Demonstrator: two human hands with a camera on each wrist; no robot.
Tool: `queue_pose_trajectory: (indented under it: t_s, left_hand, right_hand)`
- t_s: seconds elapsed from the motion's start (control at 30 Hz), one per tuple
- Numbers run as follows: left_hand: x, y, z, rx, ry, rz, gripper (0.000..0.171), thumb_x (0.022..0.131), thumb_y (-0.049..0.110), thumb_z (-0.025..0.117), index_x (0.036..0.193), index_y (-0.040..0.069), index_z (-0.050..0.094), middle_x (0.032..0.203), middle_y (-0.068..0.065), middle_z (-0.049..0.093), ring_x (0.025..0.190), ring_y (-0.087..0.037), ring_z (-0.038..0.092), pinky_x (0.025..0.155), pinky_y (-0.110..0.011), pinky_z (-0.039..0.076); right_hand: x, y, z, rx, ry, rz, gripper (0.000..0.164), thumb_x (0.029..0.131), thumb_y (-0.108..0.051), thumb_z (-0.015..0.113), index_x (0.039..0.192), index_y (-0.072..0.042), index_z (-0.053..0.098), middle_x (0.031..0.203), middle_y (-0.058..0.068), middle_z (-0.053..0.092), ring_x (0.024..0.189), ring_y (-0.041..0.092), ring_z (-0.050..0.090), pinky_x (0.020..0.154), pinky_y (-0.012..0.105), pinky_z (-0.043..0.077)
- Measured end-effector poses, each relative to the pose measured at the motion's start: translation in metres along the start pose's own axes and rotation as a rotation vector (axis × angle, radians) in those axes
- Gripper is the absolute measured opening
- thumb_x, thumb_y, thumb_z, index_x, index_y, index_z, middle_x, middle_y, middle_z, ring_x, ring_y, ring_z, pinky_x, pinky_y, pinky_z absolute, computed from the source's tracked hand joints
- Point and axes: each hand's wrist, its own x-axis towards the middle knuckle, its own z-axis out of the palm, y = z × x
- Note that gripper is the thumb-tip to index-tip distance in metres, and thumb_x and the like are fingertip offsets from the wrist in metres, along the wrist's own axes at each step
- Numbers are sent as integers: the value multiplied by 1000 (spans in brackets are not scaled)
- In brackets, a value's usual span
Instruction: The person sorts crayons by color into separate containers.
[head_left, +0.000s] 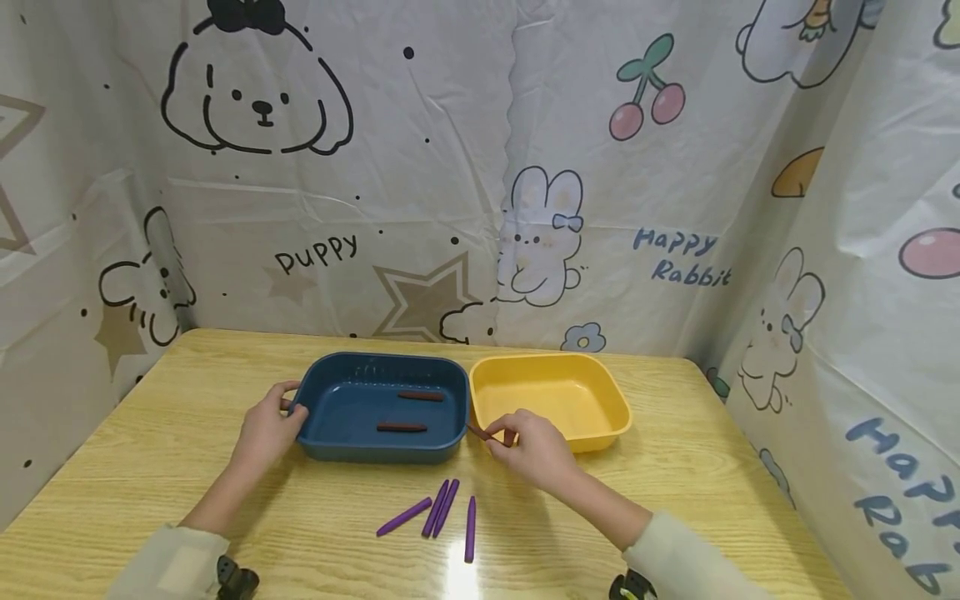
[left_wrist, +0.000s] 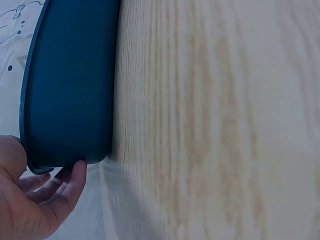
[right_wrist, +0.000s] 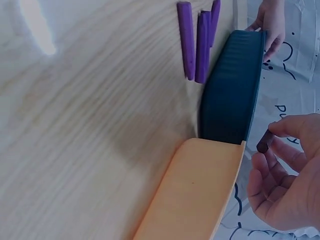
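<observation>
My left hand [head_left: 272,425] grips the left end of a dark blue plastic bin [head_left: 375,454], thumb at the rim and fingers against the outer wall. Two brown crayons [head_left: 401,427] lie on the bin's floor. Between thumb and fingers, my right hand [head_left: 534,450] pinches another brown crayon [right_wrist: 264,142] where the blue bin meets a yellow bin [head_left: 555,400]. In the right wrist view, this crayon's end shows above the bins' rims. Both bins stand side by side, and no crayon shows in the yellow one.
Several purple crayons [head_left: 470,529] lie loose on the wooden table [head_left: 337,533] in front of the blue bin. Behind the table hangs a printed curtain [head_left: 420,167], which also lines both sides.
</observation>
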Motion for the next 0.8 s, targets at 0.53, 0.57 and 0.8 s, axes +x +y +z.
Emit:
queue_pose_trajectory:
  t_s: [0.53,0.57,0.8]
  left_hand:
    - [0,-3,2,-11,-7,-8,48,91,14,43,135,-5,39,107,-28,56,74,-22,59,56,-28,42]
    - [0,-3,2,-11,-6,-8,48,91,14,43,135,-5,39,107,-28,56,74,-22,59,56,-28,42]
    - [1,-4,2,-9,2,-5,48,91,14,43,135,-4,39,106,-26,56,76,-23,59,56,-28,41]
  right_hand:
    - [22,-18,-7,11,7,-43,13,82,-24,69,92,-16,73,71,-6,54,63,9,45,53,21,35]
    - [24,-19,-7,15,9,-50,13,83,-23,69,92,-16,73,71,-6,54,63,10,45,53,21,35]
    - [33,-25,-2,56,-2,-63,14,85,-24,66,95,-16,72,72,-5,56,64,10,46,54,21,35]
